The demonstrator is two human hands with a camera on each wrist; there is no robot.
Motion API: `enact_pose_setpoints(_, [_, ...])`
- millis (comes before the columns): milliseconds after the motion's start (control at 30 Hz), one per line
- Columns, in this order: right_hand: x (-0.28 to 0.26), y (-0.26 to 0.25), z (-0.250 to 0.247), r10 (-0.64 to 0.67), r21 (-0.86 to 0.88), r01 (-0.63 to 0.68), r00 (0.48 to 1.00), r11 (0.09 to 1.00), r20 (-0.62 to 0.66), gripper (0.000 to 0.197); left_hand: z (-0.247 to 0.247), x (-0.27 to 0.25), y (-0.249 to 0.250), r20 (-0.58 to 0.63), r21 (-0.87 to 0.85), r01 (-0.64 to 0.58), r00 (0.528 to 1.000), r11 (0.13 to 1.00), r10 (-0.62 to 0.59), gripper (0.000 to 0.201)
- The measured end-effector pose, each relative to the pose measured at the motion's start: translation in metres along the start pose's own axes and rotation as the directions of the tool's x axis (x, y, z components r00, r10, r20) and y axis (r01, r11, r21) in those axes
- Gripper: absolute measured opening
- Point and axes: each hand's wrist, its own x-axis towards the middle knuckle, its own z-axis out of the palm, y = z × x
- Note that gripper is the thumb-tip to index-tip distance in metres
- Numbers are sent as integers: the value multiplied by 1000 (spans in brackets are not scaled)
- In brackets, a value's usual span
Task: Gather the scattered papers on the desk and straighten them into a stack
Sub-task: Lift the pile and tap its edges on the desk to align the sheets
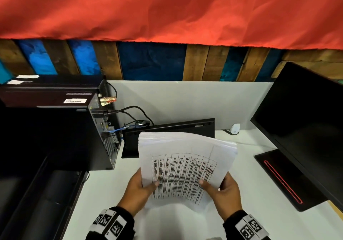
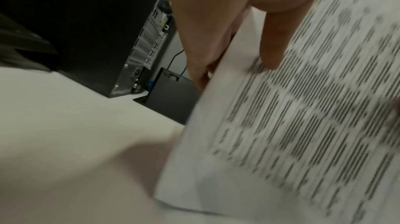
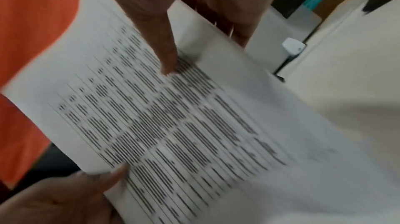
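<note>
A sheaf of white papers (image 1: 183, 165) with a printed table on the top sheet is held upright-tilted above the white desk (image 1: 246, 167), its far edges fanned unevenly. My left hand (image 1: 141, 191) grips the sheaf's left edge, thumb on the print, fingers behind. My right hand (image 1: 220, 189) grips the right edge the same way. In the left wrist view the thumb presses the papers (image 2: 303, 116). The right wrist view shows the papers (image 3: 173, 116) with my right thumb on top and my left hand (image 3: 71, 198) at the lower left.
A black computer tower (image 1: 78, 137) with cables stands at the left. A black keyboard (image 1: 167, 133) leans upright behind the papers. A dark monitor (image 1: 306, 128) on its stand fills the right. A small white adapter (image 1: 234, 129) sits by the back partition.
</note>
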Motion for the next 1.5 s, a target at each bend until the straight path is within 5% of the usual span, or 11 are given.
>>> enact_pose_setpoints(100, [1,15,0,121,-1,-121,991,993,55,33,4,1,-14,-58,72,30,998,997,-25,28])
enact_pose_setpoints(233, [4,10,5,87,39,-86,996,996,-33,27,11,-3,-7,-187,10,-45,981,999,46,26])
enact_pose_setpoints(700, [5,-38,7,-51,121,47,998,992,31,35,10,-17,48,-180,-127,-260,955,957,236,47])
enact_pose_setpoints(900, [7,-6,0,200,-79,-190,970,978,137,34,13,-17,50,-145,-59,-239,963,969,229,51])
enact_pose_setpoints(1000, [11,-11,-1,192,-134,-183,979,974,61,29,7,-20,64,-274,71,-284,916,956,292,65])
enact_pose_setpoints(1033, [13,-19,-1,158,-163,-149,987,975,44,29,2,-22,73,-348,199,-334,855,921,385,76])
enact_pose_setpoints(1100, [17,-36,-4,35,-292,-18,998,956,52,30,-6,-29,98,-288,525,-398,749,752,597,102])
enact_pose_setpoints(1233, [15,-79,-6,-174,-642,279,959,714,224,14,0,-46,143,134,785,-469,766,404,629,103])
enact_pose_setpoints(1300, [10,-93,-5,-192,-685,347,936,640,295,13,-1,-43,143,190,733,-481,824,481,534,71])
enact_pose_setpoints(1367, [9,-95,-6,-130,-682,327,937,654,325,17,-4,-39,135,113,560,-406,901,722,419,32])
enact_pose_setpoints(1500, [17,-86,-34,77,-639,184,931,747,358,45,-14,-42,109,-112,217,-284,943,934,313,24])
